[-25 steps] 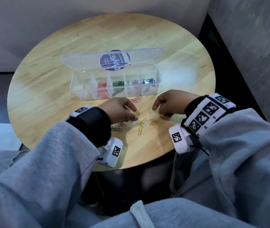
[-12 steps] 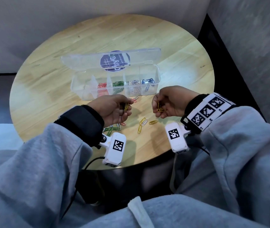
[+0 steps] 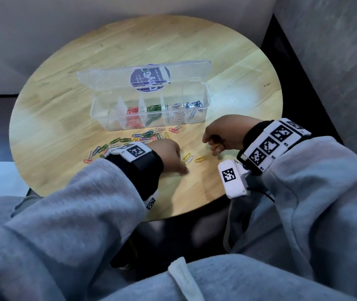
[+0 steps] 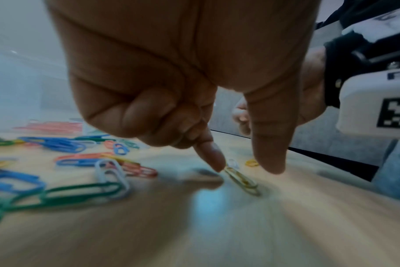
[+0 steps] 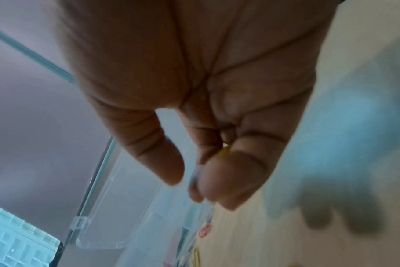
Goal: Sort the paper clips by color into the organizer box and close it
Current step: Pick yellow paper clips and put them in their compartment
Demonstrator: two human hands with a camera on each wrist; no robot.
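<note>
The person sits at a round wooden surface (image 3: 64,127) with a clear organizer box (image 3: 151,118) standing on it, its lid (image 3: 142,77) tipped back and open. Inside, red clips (image 3: 133,110) fill one compartment, green clips (image 3: 153,108) the next to the right, pale ones (image 3: 176,106) after that, and blue clips (image 3: 196,104) the rightmost; the leftmost compartment looks bare, though the plastic glare makes that hard to tell. Just in front of the box, a loose scatter of mixed clips (image 3: 129,140) lies on the wood, reaching toward the left wrist. The left hand (image 3: 171,155) is down at the surface with most fingers curled under; in the wrist view its forefinger (image 4: 211,155) is stretched out with the tip pressing on the end of a yellow clip (image 4: 241,179), while the thumb (image 4: 267,144) points down just beside it without touching. Two more yellow clips (image 3: 200,159) lie close by, between the hands, with a white one among them. The right hand (image 3: 223,133) is lifted slightly above the wood, fingers (image 5: 228,177) bunched together and pinching a bit of yellow (image 5: 225,150), seemingly clips, between the fingertips; how many cannot be told.
</note>
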